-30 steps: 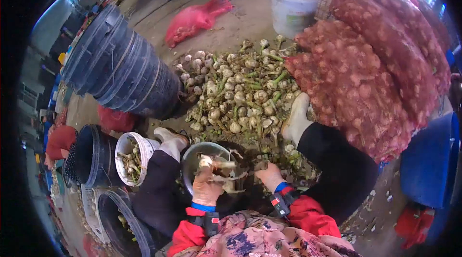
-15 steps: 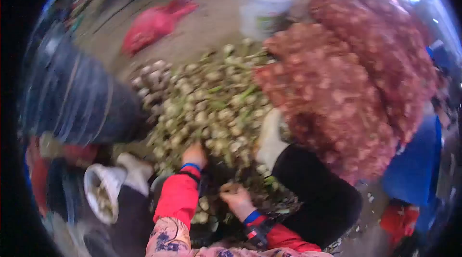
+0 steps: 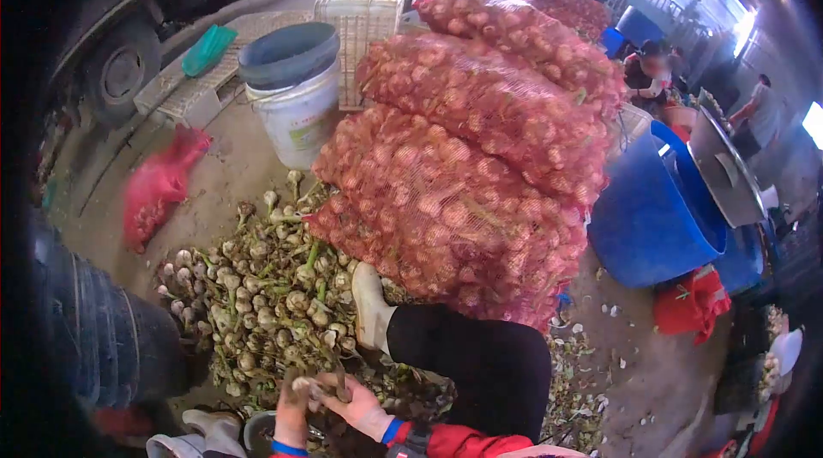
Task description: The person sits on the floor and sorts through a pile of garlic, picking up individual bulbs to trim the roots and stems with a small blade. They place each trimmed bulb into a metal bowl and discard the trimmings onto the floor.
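My left hand (image 3: 293, 413) is closed around a garlic bulb (image 3: 303, 384), its pale side showing above the fingers. Right beside it, my right hand (image 3: 358, 408) is closed, its fingertips close to the bulb. A narrow brownish thing (image 3: 342, 379) sticks up from the right fingers; its kind I cannot make out. Just beyond both hands spreads a heap of garlic bulbs (image 3: 266, 316) with green and dry stalks. A pale boot (image 3: 370, 308) on my outstretched leg stands at the heap's right edge.
Full red mesh sacks (image 3: 463, 209) are stacked ahead. A white bucket (image 3: 300, 119) stands behind the heap, a pink bag (image 3: 163, 188) lies left, and dark stacked tubs (image 3: 111, 338) stand nearer. On the right are a blue tub (image 3: 651, 218) and a red bag (image 3: 690, 304). People work farther back.
The view has swung up and to the right. My left hand has left the heap and come together with my right hand, now with a garlic bulb in it.
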Available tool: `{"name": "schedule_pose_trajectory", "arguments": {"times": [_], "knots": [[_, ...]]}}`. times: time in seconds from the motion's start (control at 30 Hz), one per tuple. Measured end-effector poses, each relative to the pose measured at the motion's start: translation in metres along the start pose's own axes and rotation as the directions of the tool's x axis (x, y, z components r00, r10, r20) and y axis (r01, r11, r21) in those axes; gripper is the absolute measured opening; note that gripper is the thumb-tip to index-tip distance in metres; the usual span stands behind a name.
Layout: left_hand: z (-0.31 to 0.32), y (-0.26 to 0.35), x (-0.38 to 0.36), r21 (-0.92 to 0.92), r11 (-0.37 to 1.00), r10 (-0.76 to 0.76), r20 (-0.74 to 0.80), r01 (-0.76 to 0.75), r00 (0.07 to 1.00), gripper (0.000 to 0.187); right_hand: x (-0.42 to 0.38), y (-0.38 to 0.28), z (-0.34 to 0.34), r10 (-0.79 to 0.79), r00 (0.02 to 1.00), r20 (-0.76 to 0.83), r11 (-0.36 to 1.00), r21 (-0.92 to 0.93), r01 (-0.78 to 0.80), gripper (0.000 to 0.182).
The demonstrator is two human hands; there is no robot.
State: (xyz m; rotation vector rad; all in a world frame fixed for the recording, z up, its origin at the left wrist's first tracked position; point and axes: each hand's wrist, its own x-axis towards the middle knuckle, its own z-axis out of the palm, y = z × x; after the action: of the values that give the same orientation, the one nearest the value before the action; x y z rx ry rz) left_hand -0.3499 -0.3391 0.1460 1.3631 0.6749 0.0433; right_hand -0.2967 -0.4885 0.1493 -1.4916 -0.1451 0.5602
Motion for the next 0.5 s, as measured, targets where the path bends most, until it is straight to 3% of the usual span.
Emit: {"name": "schedule_pose_trajectory", "arguments": {"times": [0.03, 0.07, 0.13, 0.17, 0.2, 0.23, 0.27, 0.3, 0.37, 0.4, 0.43, 0.47, 0.5], "knots": [[-0.003, 0.015, -0.02, 0.36, 0.928, 0.029, 0.195, -0.099, 0.98, 0.06, -0.002, 0.009, 0.0, 0.084, 0.992, 0.094, 0.966, 0.237, -0.104, 0.042], [0.003, -0.008, -0.017, 0.289, 0.93, 0.194, 0.144, -0.228, 0.97, 0.043, -0.005, -0.004, -0.006, 0.069, 0.993, 0.093, 0.966, 0.241, -0.09, 0.042], [-0.007, -0.02, -0.033, -0.058, 0.997, 0.056, 0.084, -0.051, 0.995, 0.05, -0.011, -0.033, -0.027, 0.294, 0.889, 0.35, 0.847, 0.336, -0.412, 0.039], [0.003, 0.003, -0.045, -0.056, 0.997, 0.059, 0.082, -0.055, 0.995, 0.05, -0.022, -0.049, -0.03, 0.207, 0.901, 0.382, 0.771, 0.503, -0.39, 0.036], [0.012, 0.026, -0.059, 0.251, 0.962, 0.098, 0.043, -0.106, 0.994, 0.062, -0.023, -0.044, -0.035, 0.209, 0.896, 0.393, 0.769, 0.5, -0.398, 0.036], [0.015, 0.038, -0.077, 0.536, 0.836, 0.136, 0.001, -0.115, 0.991, 0.075, -0.022, -0.029, -0.037, 0.255, 0.889, 0.381, 0.81, 0.417, -0.412, 0.034], [0.001, 0.017, -0.075, 0.648, 0.754, 0.19, -0.061, -0.106, 0.98, 0.073, -0.03, -0.018, -0.031, 0.306, 0.872, 0.382, 0.837, 0.328, -0.438, 0.033], [0.007, 0.025, -0.086, 0.567, 0.806, 0.234, -0.037, -0.172, 0.972, 0.074, -0.037, -0.026, -0.03, 0.288, 0.877, 0.386, 0.889, 0.232, -0.394, 0.03], [0.015, 0.033, -0.108, 0.1, 0.995, 0.025, -0.044, -0.021, 0.999, 0.078, -0.044, -0.049, -0.038, 0.256, 0.882, 0.397, 0.951, 0.063, -0.304, 0.026], [-0.001, 0.005, -0.105, 0.1, 0.988, 0.119, 0.032, -0.121, 0.992, 0.077, -0.048, -0.052, -0.043, 0.235, 0.889, 0.393, 0.968, -0.007, -0.252, 0.024], [-0.03, -0.062, -0.086, 0.289, 0.951, 0.11, 0.004, -0.107, 0.994, 0.077, -0.053, -0.049, -0.044, 0.163, 0.91, 0.381, 0.978, 0.058, -0.199, 0.027], [0.009, 0.019, -0.124, -0.041, 0.997, 0.065, -0.008, -0.065, 0.998, 0.078, -0.056, -0.045, -0.044, 0.088, 0.932, 0.351, 0.982, 0.124, -0.139, 0.03], [0.008, 0.012, -0.126, -0.046, 0.988, 0.145, 0.004, -0.145, 0.989, 0.078, -0.056, -0.044, -0.047, 0.099, 0.913, 0.396, 0.978, 0.128, -0.162, 0.03]]}}
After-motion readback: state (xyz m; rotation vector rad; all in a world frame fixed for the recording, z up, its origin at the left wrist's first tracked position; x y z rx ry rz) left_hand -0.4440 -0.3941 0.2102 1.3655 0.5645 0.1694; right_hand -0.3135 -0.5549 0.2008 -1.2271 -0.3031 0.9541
